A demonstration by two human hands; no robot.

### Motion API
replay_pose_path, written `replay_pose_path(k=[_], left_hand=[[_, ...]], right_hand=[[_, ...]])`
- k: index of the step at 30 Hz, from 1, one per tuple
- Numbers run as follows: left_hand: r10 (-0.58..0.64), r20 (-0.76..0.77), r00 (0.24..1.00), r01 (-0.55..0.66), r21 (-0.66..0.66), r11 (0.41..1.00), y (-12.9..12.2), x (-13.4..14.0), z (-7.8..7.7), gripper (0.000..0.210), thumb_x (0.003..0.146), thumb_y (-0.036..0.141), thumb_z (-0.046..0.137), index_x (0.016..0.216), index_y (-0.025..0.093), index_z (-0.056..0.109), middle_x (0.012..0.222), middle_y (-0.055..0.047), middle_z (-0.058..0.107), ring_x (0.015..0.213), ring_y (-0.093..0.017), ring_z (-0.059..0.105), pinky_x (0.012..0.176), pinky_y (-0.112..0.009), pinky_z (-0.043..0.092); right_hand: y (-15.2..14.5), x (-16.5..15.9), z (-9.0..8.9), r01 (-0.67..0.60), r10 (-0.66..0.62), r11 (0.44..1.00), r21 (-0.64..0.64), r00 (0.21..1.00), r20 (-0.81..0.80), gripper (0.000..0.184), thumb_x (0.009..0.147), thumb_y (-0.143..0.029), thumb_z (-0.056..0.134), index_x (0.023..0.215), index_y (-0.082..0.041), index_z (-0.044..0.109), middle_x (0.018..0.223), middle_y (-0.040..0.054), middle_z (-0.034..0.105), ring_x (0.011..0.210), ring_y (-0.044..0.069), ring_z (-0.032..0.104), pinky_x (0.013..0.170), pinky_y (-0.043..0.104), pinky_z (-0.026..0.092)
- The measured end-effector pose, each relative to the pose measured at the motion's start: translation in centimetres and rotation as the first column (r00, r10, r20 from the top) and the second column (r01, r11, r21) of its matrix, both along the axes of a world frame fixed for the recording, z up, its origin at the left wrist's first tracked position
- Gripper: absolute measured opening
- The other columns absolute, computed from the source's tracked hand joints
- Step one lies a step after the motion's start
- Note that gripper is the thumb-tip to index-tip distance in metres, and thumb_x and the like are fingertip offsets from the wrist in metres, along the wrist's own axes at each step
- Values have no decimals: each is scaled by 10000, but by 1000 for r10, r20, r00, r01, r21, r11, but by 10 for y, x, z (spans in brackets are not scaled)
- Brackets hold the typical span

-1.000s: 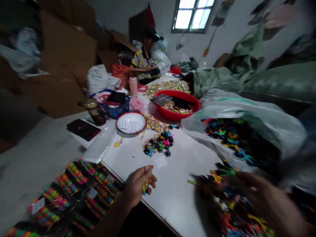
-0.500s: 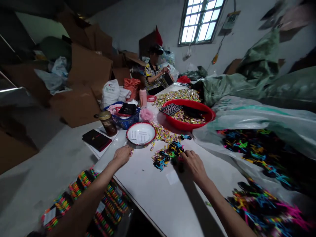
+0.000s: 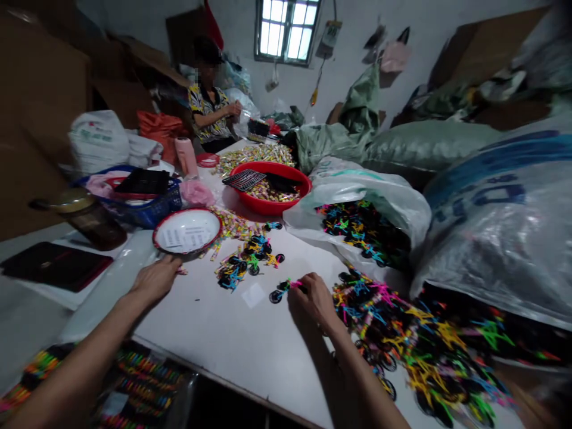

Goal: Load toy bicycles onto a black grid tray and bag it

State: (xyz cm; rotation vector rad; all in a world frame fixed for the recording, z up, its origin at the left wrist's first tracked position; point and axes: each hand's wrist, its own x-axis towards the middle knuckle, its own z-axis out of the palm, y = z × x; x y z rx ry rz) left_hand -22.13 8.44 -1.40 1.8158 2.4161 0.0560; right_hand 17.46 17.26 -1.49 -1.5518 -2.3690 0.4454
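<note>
Right of the bowl, my right hand pinched a toy bike; by its near rim, my left hand curled near a tube, grip unclear. I judged much left: a small pile beside the bowl, a bigger heap farther right.

Tabletop mostly open between left hand and right hand; bowl, bike cluster block ahead; bike heap blocks right.
</note>
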Motion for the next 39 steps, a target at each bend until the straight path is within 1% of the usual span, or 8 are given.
replay_pose_path(k=[4, 9, 12, 17, 21, 27, 33, 39], left_hand=[[-9, -7, 1000, 9, 58, 998, -1, 15, 5, 227, 876, 198, 391, 1012, 180, 572, 1120, -128, 591, 959, -272, 601, 730, -351, 468], [20, 40, 999, -29, 239, 971, -6, 49, 15, 203, 898, 249, 412, 1037, 192, 549, 1084, -80, 589, 943, -207, 593, 763, -293, 452], [-6, 395, 919, -158, 383, 910, -12, 92, 15, 227, 887, 357, 449, 941, 167, 563, 927, -53, 597, 789, -162, 584, 691, -258, 449], [11, 992, 127, -326, 31, 945, -46, 177, -9, 353, 744, 484, 641, 874, 158, 599, 717, 2, 591, 488, -65, 384, 437, -193, 249], [-6, 984, -177, -350, -58, 935, -68, 212, -25, 419, 753, 416, 667, 1066, 150, 586, 784, -33, 622, 533, -67, 387, 449, -193, 242], [-26, 989, -147, -287, -18, 958, -67, 214, -28, 399, 745, 408, 675, 1044, 146, 639, 678, 6, 564, 513, -64, 383, 445, -197, 233], [-13, 996, -91, -268, -12, 963, -73, 212, -29, 391, 699, 404, 691, 981, 134, 675, 675, -1, 594, 446, -43, 340, 418, -201, 210], [13, 978, -210, -118, -38, 992, -79, 209, -26, 345, 687, 421, 703, 883, 140, 665, 661, -9, 604, 467, -52, 361, 427, -192, 245]], right_hand=[[7, 9, 0, -10, 12, 999, -43, 999, 43, 207, 823, -324, 529, 793, -172, 667, 803, 72, 628, 738, 186, 573, 635, 260, 360], [4, 7, 13, 44, -73, 995, -90, 934, -350, 388, 848, -516, 464, 859, -193, 678, 803, 53, 669, 683, 193, 586, 628, 277, 396], [-16, -4, 20, 4, -62, 995, -104, 831, -553, 414, 846, -537, 475, 849, -179, 681, 806, 65, 674, 701, 193, 597, 629, 270, 422], [-64, -23, 6, -96, 53, 991, -91, 918, -393, 298, 897, -351, 436, 833, -191, 679, 791, 49, 627, 656, 138, 558, 588, 232, 365], [-74, -27, 5, -28, -29, 983, -180, 951, -307, 302, 878, -358, 474, 706, -177, 643, 701, 27, 589, 608, 121, 507, 555, 235, 308], [-69, -34, 31, -278, -167, 837, -471, 690, -704, 320, 807, -461, 564, 740, -152, 617, 607, -10, 557, 555, 100, 456, 517, 214, 326], [-79, -27, 28, -399, -332, 650, -646, 616, -715, 397, 697, -538, 668, 668, -154, 571, 512, -57, 479, 432, 56, 360, 426, 198, 288], [-86, -20, 23, -542, -394, 493, -681, 559, -730, 376, 662, -491, 733, 674, -141, 596, 537, -39, 561, 383, 40, 385, 380, 184, 282]])
